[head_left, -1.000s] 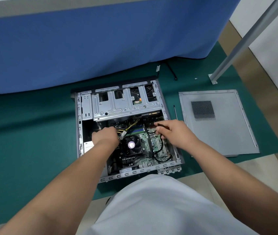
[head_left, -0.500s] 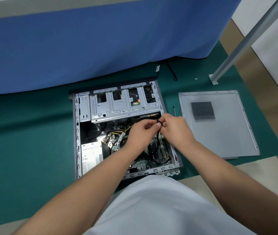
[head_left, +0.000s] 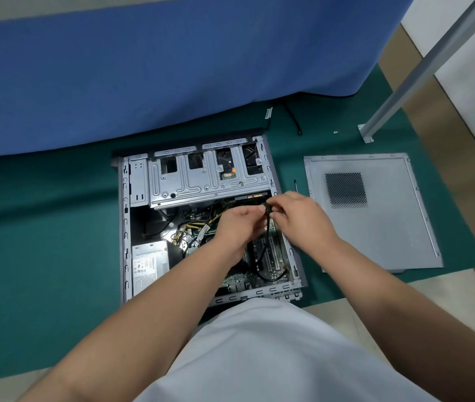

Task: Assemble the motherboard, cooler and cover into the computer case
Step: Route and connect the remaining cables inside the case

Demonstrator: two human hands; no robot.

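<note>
We had both hands over the open computer case (head_left: 124, 227), which lay flat on the green mat (head_left: 42, 227); our left hand (head_left: 237, 224) and our right hand (head_left: 300, 219) met in the middle, and together they pinched the top end of a black cable (head_left: 267, 227) between curled fingers; the cable ran down from our hands toward us, long and nearly straight, then looped at the near end of the motherboard (head_left: 274, 256); so the board lay right under our hands, and the cable's long line went from far to near across it; both hands were about as close to the cable's end, the left a little lower; we could not see the cooler, since our left arm lay over that spot; the cover (head_left: 375, 227) lay flat on the mat to our right, well apart from the case, nearer our right hand; a thin black screwdriver (head_left: 295, 187) lay between the case and the cover; we think the cable's end had to go down into the board next.
</note>
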